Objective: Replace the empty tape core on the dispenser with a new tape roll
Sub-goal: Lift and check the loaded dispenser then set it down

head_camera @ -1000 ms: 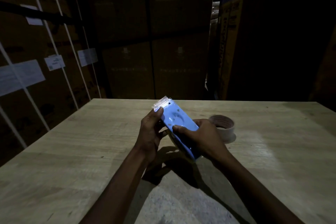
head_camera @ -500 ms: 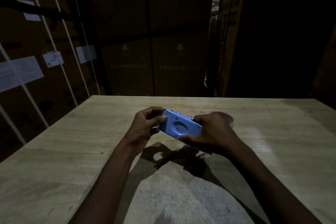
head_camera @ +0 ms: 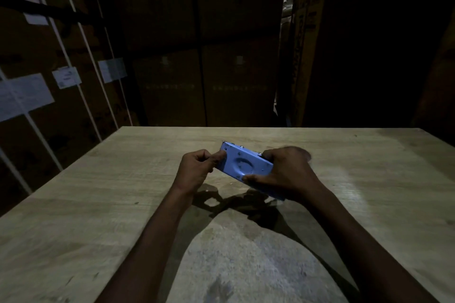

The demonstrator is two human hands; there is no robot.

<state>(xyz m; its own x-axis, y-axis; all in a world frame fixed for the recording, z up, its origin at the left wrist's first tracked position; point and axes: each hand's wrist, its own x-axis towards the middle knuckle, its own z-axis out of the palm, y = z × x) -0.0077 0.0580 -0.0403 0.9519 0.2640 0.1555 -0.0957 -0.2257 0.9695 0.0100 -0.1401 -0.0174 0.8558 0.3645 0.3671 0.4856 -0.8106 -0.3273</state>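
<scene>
A blue metal tape dispenser [head_camera: 243, 163] is held a little above the wooden table [head_camera: 98, 194], its flat side facing me and its toothed blade end pointing left. My left hand [head_camera: 199, 167] pinches that blade end between thumb and fingers. My right hand [head_camera: 285, 172] wraps around the dispenser's right end. The tape roll on the table is hidden behind my right hand. I cannot see the core inside the dispenser.
Tall stacks of strapped cardboard boxes [head_camera: 167, 56] with white labels stand beyond the table's far edge and along the left. The scene is dim, lit only around my hands. My shadow [head_camera: 246, 253] falls on the near table.
The dispenser has been turned from pointing up and away to lying nearly level, blade end to the left. My right hand has shifted over the tape roll, hiding it.
</scene>
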